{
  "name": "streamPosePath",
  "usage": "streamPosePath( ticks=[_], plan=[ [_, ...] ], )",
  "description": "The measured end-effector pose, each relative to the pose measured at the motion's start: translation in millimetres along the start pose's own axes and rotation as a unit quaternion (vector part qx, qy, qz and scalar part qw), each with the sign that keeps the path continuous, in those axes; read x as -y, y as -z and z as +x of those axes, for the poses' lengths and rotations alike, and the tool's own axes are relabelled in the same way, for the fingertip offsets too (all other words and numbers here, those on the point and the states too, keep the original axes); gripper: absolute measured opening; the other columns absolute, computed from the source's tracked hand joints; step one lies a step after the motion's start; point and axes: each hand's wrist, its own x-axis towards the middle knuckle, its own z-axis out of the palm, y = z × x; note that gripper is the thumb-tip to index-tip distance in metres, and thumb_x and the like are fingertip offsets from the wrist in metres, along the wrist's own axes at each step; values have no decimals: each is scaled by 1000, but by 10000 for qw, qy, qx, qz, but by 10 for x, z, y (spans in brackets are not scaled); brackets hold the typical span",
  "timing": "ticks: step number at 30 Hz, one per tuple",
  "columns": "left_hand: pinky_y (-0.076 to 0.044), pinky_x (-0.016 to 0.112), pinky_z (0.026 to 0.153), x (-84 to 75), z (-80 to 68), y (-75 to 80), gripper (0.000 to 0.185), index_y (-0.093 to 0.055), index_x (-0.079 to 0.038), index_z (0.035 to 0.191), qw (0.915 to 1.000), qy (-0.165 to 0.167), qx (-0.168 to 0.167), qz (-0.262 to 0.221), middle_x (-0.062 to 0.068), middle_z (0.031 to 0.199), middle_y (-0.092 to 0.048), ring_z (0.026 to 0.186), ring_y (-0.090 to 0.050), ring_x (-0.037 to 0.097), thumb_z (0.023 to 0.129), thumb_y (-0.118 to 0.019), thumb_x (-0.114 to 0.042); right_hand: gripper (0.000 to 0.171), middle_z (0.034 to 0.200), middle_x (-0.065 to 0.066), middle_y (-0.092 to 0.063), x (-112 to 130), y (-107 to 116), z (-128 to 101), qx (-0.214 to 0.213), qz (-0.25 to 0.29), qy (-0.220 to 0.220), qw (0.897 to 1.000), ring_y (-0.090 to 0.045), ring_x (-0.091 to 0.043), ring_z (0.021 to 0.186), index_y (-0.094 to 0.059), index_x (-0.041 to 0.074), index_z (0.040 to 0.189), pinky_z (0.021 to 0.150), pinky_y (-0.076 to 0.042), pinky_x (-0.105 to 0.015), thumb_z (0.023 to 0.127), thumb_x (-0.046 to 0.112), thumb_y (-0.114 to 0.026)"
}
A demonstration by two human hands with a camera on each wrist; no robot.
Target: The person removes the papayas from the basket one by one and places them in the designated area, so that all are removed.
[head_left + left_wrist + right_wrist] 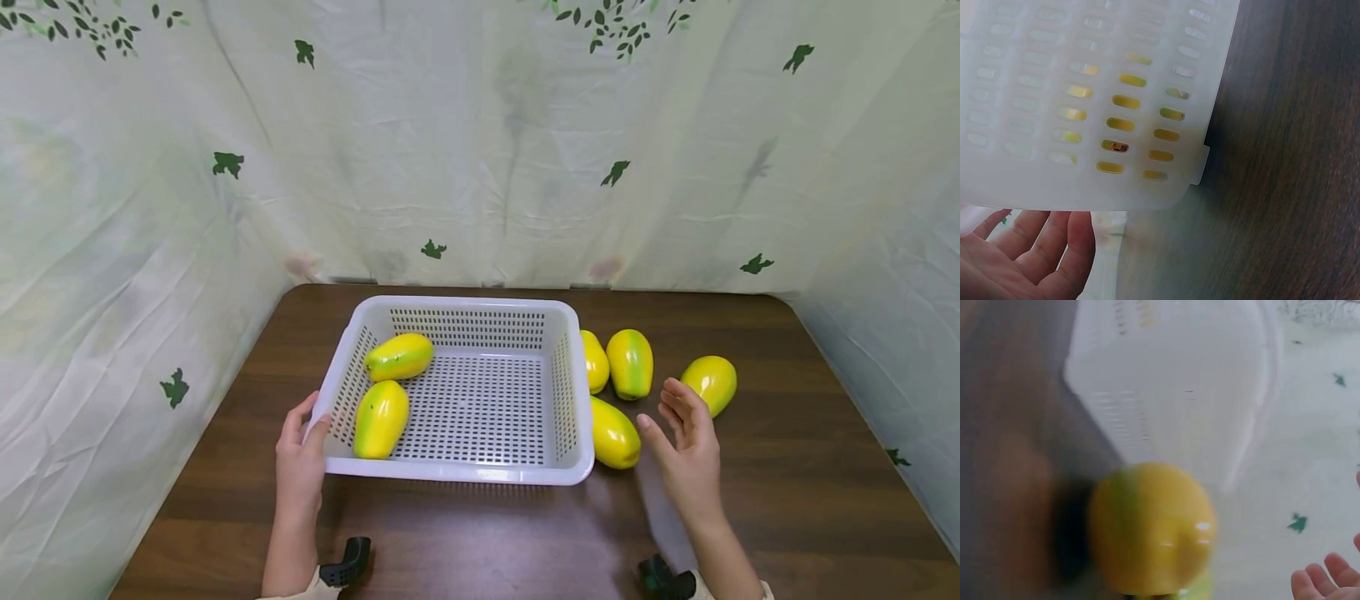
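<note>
Counter (487,533) of brown wood stands against pale, leaf-printed curtains (450,150). The left hand (298,457) grips a white basket (461,472) holding two yellow fruits (382,420); its edge partly hides two of four loose fruits (630,364) near the empty, spread right hand (690,457).

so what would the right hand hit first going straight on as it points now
Likely the yellow fruit with a green stripe, ahead and slightly left of the right hand; the hand's height is unclear, so it might pass over.

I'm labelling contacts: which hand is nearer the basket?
Left. The left hand grips the basket by its left edge; the right hand is apart, off the basket's right side, with a fruit between.
</note>
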Motion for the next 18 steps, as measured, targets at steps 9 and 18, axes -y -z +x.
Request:
streamPosePath(
  ticks=[9,18],
  plan=[
    [-38,49,91,2,5,-5,47,-36,-19,137,10000,33,-10,-12,13,131,-44,109,-47,28,93,-45,-35,58,126,-12,-42,319,-51,228,369,111,909,9951,-42,-22,115,-38,-3,129,94,-35,-23,76,-17,-60],
    [-39,46,90,87,46,6,47,-37,-24,136,10000,79,-11,-5,11,131,-45,108,-48,26,92,-46,-38,64,127,-17,-41,543,-209,429,861,136,1490,9850,-42,-24,115,-36,-4,130,96,-35,-26,72,-21,-60]
  ],
)
